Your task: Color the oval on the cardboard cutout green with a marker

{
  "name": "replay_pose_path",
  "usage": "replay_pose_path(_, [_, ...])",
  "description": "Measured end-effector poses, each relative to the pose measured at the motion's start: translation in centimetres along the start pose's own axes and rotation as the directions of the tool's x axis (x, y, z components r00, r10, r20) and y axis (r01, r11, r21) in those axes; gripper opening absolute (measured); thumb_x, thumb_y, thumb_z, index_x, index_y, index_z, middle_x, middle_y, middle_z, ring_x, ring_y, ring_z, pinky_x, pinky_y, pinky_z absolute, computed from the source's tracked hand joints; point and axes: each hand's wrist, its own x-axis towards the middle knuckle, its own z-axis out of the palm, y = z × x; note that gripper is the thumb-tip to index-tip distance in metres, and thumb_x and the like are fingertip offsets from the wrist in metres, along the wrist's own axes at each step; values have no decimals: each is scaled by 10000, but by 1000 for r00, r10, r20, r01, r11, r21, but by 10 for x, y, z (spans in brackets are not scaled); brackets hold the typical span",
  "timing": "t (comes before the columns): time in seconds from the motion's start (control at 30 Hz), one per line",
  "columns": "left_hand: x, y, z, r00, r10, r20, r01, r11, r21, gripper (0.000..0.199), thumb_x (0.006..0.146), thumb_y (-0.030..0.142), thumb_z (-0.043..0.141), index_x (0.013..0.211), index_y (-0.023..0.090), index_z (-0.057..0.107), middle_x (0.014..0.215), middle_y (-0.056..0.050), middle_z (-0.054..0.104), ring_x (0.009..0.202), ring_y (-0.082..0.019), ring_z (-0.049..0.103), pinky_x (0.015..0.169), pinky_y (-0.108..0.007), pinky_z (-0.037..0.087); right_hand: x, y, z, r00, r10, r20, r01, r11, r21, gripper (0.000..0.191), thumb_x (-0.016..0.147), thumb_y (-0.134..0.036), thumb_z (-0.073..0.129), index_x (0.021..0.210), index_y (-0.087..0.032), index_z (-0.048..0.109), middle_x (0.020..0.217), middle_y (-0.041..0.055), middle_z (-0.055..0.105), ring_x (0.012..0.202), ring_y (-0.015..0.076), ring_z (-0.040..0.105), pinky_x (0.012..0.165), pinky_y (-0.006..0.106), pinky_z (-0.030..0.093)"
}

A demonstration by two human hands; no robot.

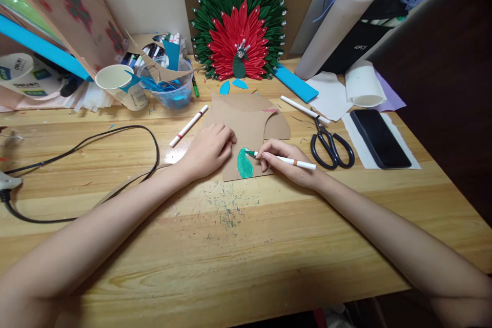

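Observation:
My right hand (pixel 282 159) pinches a white marker (pixel 294 162) with a brown band. Its green tip touches the top of a green-coloured shape (pixel 245 164), rounded with a narrow neck, on a piece of brown cardboard (pixel 246 128). My left hand (pixel 209 148) rests on the cardboard's left side, its fingers curled in and the fingertips partly hidden; I see nothing held in it. The cardboard has a curved cut at its right, with a separate-looking flap (pixel 279 125) there.
Black-handled scissors (pixel 332 148), a capped marker (pixel 303 108) and a phone (pixel 380 138) lie to the right. Another marker (pixel 188 125) and a black cable (pixel 156 143) lie left. Behind stand a red-and-green paper peacock (pixel 239 31), a plastic tub (pixel 172 95) and a paper cup (pixel 121 87).

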Motion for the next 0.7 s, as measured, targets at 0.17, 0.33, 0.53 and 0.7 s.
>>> replay_pose_path(0.17, [0,1,0,1000,-1,-13,1,1000,12,150,888,178,382,926,179,527,935,-57,594,867,-172,509,767,-312,395,1,2,0,1000,-10,-9,10,1000,-6,221,919,-383,497,911,-173,566,746,23,619,711,141,582,665,280,443])
replay_pose_path(0.33, [0,-1,3,1000,11,-18,-11,1000,5,146,886,170,384,923,178,526,932,-56,588,878,-173,511,779,-315,399,1,3,0,1000,-13,-5,13,1000,11,218,924,-382,501,916,-174,566,749,21,621,711,136,581,659,272,446])
replay_pose_path(0.53, [0,-2,3,1000,13,-21,-13,1000,10,144,886,173,388,928,177,526,930,-57,586,876,-174,508,780,-319,402,0,4,0,1000,-22,-5,22,1000,3,219,924,-385,501,916,-177,570,745,19,621,710,137,578,657,274,440])
replay_pose_path(0.7, [1,-2,3,1000,12,-21,-12,1000,14,146,886,175,390,930,174,529,925,-55,586,874,-175,509,776,-318,402,0,5,0,1000,-17,-11,17,1000,-9,233,921,-396,503,918,-173,571,744,21,623,705,138,580,649,274,432])
